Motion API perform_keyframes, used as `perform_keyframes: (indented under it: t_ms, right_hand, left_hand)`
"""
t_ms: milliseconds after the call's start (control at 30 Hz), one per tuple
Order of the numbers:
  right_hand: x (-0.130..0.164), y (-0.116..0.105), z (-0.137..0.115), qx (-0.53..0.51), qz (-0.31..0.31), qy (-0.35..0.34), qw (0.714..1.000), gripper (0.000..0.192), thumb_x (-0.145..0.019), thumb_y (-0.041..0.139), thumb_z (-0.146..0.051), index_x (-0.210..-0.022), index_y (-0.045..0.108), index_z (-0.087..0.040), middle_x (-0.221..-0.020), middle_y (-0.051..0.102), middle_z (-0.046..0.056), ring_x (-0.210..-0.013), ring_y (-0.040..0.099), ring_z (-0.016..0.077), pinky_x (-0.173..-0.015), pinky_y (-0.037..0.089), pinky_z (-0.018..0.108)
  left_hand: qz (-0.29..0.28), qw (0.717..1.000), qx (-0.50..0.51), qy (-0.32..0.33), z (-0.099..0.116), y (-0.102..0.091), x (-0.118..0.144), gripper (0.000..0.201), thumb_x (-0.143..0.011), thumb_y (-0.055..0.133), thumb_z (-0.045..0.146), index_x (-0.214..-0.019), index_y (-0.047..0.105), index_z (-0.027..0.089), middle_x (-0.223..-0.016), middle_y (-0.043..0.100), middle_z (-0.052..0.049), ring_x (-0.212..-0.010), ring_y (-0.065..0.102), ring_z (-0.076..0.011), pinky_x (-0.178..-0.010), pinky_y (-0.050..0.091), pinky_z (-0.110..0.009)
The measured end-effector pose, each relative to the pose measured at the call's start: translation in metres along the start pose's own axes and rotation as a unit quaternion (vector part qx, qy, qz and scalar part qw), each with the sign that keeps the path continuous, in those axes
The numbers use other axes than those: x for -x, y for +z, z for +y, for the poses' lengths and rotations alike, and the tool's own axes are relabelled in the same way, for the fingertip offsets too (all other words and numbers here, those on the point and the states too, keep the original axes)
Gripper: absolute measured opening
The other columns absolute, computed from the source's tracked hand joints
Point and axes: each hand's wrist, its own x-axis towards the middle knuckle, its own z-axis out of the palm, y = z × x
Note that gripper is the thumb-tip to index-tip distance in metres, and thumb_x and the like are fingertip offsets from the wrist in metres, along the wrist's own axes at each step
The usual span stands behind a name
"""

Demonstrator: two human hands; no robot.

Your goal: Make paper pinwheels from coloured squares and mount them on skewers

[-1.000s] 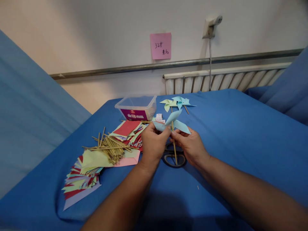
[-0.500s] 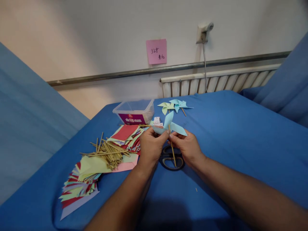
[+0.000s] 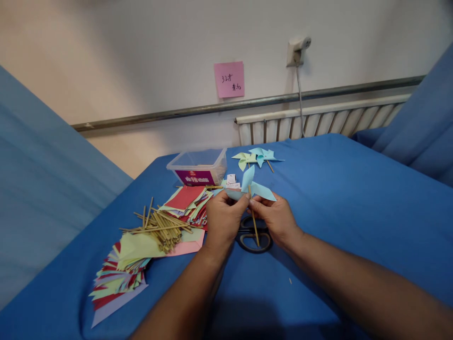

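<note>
A light blue paper pinwheel [image 3: 262, 190] is held between my two hands, its thin wooden stick [image 3: 254, 225] pointing down toward me. My left hand [image 3: 224, 215] is closed on it, thumb pressed near the top of the stick. From the other side my right hand [image 3: 278, 218] pinches it close to the centre, fingers under a blade. The very spot where the fingertips meet is partly hidden. Below the hands lie black-handled scissors [image 3: 254, 242] on the blue cloth, their blades out of sight.
Left of my hands are a pile of sticks [image 3: 166, 230], stacked coloured paper [image 3: 186, 197] and fanned paper sheets [image 3: 118, 278]. A clear plastic box [image 3: 198, 165] stands behind them. Green [image 3: 243, 159] and blue [image 3: 264, 155] pinwheels lie at the back, near small white boxes [image 3: 231, 179].
The view has shifted very slightly. Both hands keep the same grip on the pinwheel, with no clear movement of it.
</note>
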Motion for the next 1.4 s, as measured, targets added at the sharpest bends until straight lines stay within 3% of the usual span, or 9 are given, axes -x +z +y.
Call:
perform_keyframes:
  t_ms: [333, 1100, 1400]
  right_hand:
    - [-0.001, -0.002, 0.001, 0.018, 0.01, 0.002, 1.0, 0.029, -0.059, 0.082, -0.032, -0.069, 0.059, -0.017, -0.06, 0.06, -0.004, -0.057, 0.053, 0.0105, -0.054, 0.043, 0.023]
    - [-0.001, -0.003, 0.002, 0.054, 0.019, -0.019, 0.998, 0.029, -0.061, 0.081, -0.035, -0.066, 0.059, -0.018, -0.059, 0.059, -0.004, -0.056, 0.054, 0.0115, -0.055, 0.045, 0.025]
    - [-0.002, -0.006, -0.004, 0.068, 0.001, -0.002, 0.998, 0.028, -0.06, 0.082, -0.034, -0.067, 0.06, -0.018, -0.06, 0.061, -0.004, -0.057, 0.057, 0.0126, -0.056, 0.045, 0.025]
  left_hand:
    - [-0.002, 1.0, 0.01, -0.021, 0.005, -0.001, -0.001, 0.014, -0.061, 0.076, 0.025, -0.065, 0.067, 0.015, -0.061, 0.067, 0.0, -0.055, 0.058, -0.0126, -0.052, 0.043, -0.023]
    - [0.021, 0.997, -0.059, 0.032, 0.004, -0.001, 0.002, 0.012, -0.064, 0.074, 0.025, -0.062, 0.064, 0.017, -0.056, 0.061, 0.002, -0.052, 0.051, -0.0113, -0.052, 0.039, -0.023]
    - [0.0, 1.0, 0.016, 0.005, -0.003, -0.003, -0.005, 0.021, -0.062, 0.078, 0.032, -0.068, 0.066, 0.015, -0.063, 0.064, 0.001, -0.058, 0.057, -0.0117, -0.056, 0.043, -0.022]
